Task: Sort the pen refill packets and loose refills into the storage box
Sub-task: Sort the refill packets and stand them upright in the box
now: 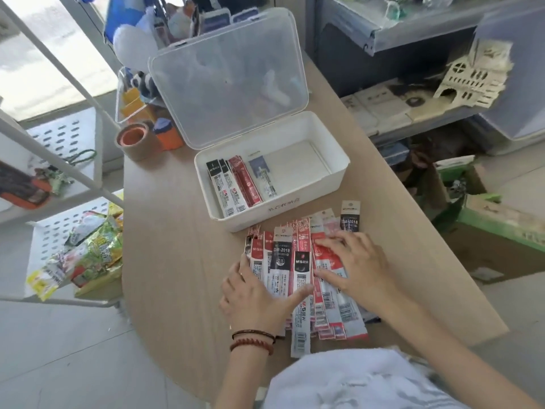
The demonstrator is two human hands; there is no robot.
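A white storage box (339,169) stands open on the wooden table, its clear lid (230,75) tipped back. Inside at its left lie black-and-white refill packets (225,187), a red packet (246,180) and a blue-grey packet (264,175). In front of the box a pile of red, black and white refill packets (300,270) is spread on the table. My left hand (253,296) rests flat on the pile's left side, fingers apart. My right hand (356,264) lies flat on its right side, fingers spread over red packets. A black packet (350,216) sticks out at the far right.
A tape roll (135,140), an orange-and-blue item (166,134) and a clear organiser (132,104) stand left of the box. A white wire rack with snack bags (91,255) is at the left. Shelves (413,84) and cardboard boxes (486,231) are at the right.
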